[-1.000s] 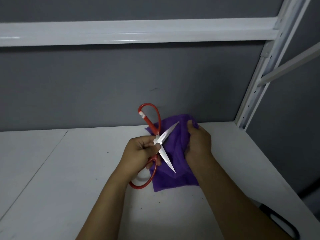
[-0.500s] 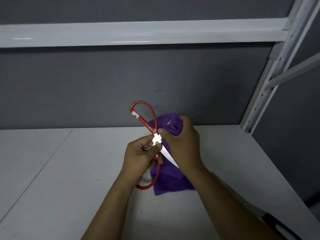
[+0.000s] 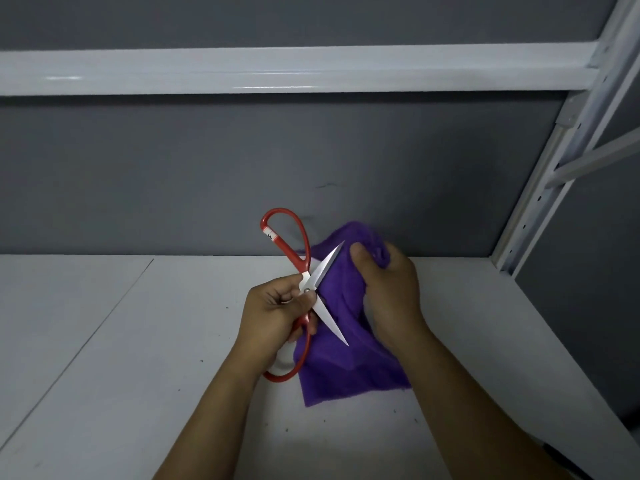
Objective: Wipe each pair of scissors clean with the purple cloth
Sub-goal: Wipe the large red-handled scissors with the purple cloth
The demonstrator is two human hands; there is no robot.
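Scissors (image 3: 331, 323), red-handled, blades spread, pinched at pivot in left hand (image 3: 274, 315) above table (image 3: 138, 375); cloth (image 3: 343, 362) clutched in curled fingers of right hand (image 3: 391, 299), hanging directly behind both blades.

Red-handled scissors (image 3: 304, 289), blades spread open, lie against a rumpled purple cloth (image 3: 341, 341).

The scissors (image 3: 309, 284) have red handles (image 3: 294, 258) and pale silver blades (image 3: 329, 318); a white label (image 3: 269, 236) with black marks bands the loop above the left fingers (image 3: 292, 299). The cloth (image 3: 346, 341) under the right fingers (image 3: 360, 258) is plain purple. The shelf (image 3: 138, 375) is white, speckled dark; the wall (image 3: 173, 168), flat grey.
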